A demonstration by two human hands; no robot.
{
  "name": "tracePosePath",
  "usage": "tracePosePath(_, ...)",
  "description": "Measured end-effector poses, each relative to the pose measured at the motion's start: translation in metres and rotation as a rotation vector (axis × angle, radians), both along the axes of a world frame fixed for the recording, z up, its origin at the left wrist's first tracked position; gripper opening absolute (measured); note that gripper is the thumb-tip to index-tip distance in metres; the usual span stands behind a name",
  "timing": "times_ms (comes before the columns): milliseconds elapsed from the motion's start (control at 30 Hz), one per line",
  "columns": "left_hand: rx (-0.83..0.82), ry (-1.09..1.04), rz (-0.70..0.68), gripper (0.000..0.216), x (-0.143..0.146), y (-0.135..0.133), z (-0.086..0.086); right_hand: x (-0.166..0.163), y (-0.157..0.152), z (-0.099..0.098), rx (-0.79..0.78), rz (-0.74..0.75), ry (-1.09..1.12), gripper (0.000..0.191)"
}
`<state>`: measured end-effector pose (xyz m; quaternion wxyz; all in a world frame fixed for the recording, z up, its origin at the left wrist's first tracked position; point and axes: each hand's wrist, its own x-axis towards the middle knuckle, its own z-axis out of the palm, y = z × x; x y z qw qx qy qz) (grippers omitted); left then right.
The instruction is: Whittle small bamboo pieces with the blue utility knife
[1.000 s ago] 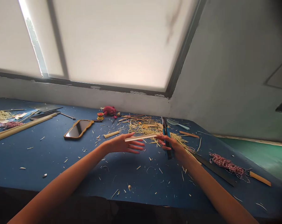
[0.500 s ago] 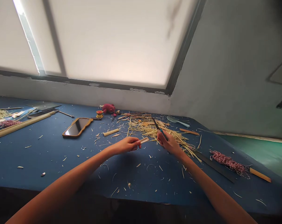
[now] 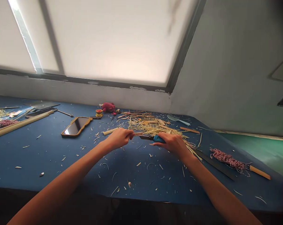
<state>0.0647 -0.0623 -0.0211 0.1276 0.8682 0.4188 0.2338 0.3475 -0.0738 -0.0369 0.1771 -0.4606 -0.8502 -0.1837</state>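
Note:
Pinched in my left hand (image 3: 119, 137) is a short, pale strip of wood or bamboo (image 3: 138, 134), its free end pointing right. My right hand (image 3: 174, 143) is wrapped round the blue handle of a utility knife (image 3: 159, 139). The knife's dark blade lies level and points left, close against the strip's end; whether the edge touches it I cannot tell. Behind both hands spreads a pile of thin yellowish slivers (image 3: 150, 126) on the blue tabletop (image 3: 85, 168).
A phone in a wavy case (image 3: 76, 126) lies left of my hands. To the right are a hairbrush (image 3: 177, 119), a long dark blade (image 3: 214, 164) and a red-and-white cord bundle (image 3: 228, 159). Long bamboo poles (image 3: 24, 123) lie at far left; a red plush toy (image 3: 108, 107) sits behind.
My right hand has turned the knife from pointing up and away to pointing left, bringing the blade to the strip. My left hand has shifted slightly left and up with the strip.

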Motion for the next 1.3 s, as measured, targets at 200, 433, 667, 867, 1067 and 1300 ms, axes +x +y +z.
tracePosePath(200,0.011,0.02,0.001,0.03,-0.002,0.001,0.0,0.001,0.0,-0.001,-0.009,-0.003,0.004,0.049)
tracePosePath(433,-0.028,0.045,-0.025,0.029,-0.002,0.001,0.001,0.002,0.001,-0.001,0.038,0.051,0.033,0.047)
tracePosePath(667,-0.057,0.074,-0.014,0.033,-0.002,-0.001,0.002,0.002,0.0,0.0,0.072,0.067,0.009,0.047)
tracePosePath(867,-0.085,0.057,-0.055,0.028,-0.004,0.001,0.002,0.001,0.001,-0.003,0.093,0.023,-0.024,0.046)
tracePosePath(1067,-0.229,0.032,-0.165,0.023,-0.008,0.001,0.008,0.001,0.003,-0.003,0.145,0.021,-0.076,0.046)
tracePosePath(1300,-0.42,0.033,-0.242,0.034,-0.013,0.002,0.017,0.002,0.005,-0.002,0.182,0.046,-0.075,0.047)
